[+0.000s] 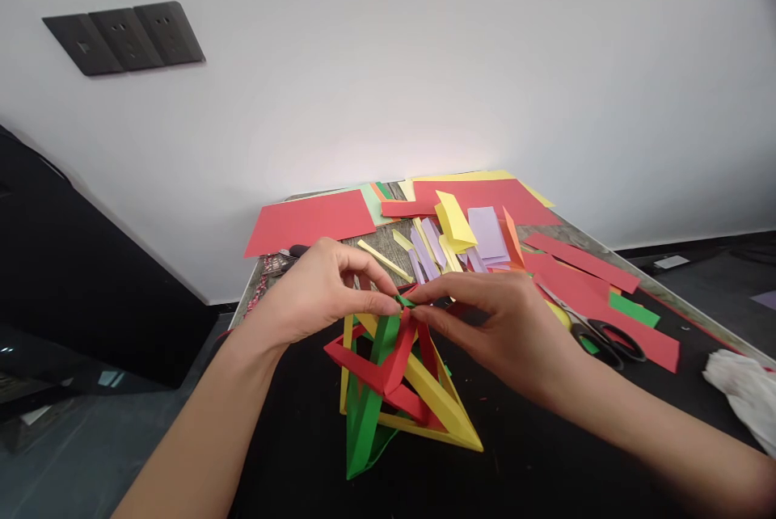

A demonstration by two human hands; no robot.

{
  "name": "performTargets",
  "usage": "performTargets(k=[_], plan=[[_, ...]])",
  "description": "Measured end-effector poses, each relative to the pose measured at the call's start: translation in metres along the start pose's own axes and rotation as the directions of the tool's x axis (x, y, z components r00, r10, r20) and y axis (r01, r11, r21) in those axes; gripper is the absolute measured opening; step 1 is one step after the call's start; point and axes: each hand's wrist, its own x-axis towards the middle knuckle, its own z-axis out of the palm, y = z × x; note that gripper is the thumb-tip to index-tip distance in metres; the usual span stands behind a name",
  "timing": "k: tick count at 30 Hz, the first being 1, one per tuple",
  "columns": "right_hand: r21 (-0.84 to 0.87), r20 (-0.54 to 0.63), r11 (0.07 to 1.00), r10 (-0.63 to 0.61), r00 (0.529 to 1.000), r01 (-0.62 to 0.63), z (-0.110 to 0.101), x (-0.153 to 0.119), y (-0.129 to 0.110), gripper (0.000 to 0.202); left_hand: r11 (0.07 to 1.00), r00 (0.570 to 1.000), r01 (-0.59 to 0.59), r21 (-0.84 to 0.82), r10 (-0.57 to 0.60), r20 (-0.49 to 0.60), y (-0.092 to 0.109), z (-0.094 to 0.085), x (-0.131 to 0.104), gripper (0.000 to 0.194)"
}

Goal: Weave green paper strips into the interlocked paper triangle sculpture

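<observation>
An interlocked folded-paper model (433, 394) of red, green and yellow strips rests on the black mat (291, 454) in front of me. My left hand (321, 289) pinches the top of its green strip (367, 414) between thumb and fingertips. From the other side, my right hand (494, 313) closes thumb and forefinger on the same top corner, where green and red paper meet. The fingertips of both hands almost touch there and hide part of the joint. The red strip (394, 361) crosses in front of the green and yellow ones.
Red sheets (315, 220) lie at the back left. Folded purple and yellow pieces (454, 224) cluster behind the model. Black-handled scissors (606, 341) lie on red paper at the right, near a crumpled white tissue (740, 390). A wall with sockets (130, 38) stands behind.
</observation>
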Motion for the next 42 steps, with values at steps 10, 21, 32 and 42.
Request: performTargets(k=[10,21,32,42], plan=[[0.223,0.266,0.939,0.201,0.943,-0.263,-0.012,0.028,0.002,0.004,0.983,0.992,-0.018,0.182,0.041,-0.123,0.008,0.001,-0.006,0.011],[0.284,0.425,0.927,0.108,0.899,-0.245,-0.01,0.053,0.01,0.014,0.923,0.963,0.174,0.342,-0.087,-0.255,0.013,0.006,-0.024,0.017],[0.354,0.493,0.914,-0.001,0.87,-0.199,-0.014,0.058,0.018,0.015,0.911,0.94,0.255,0.324,-0.155,-0.304,0.013,0.019,-0.023,0.016],[0.374,0.542,0.895,0.001,0.84,-0.243,-0.014,0.065,0.025,0.017,0.874,0.927,0.307,0.378,-0.184,-0.327,0.018,0.026,-0.024,0.024]])
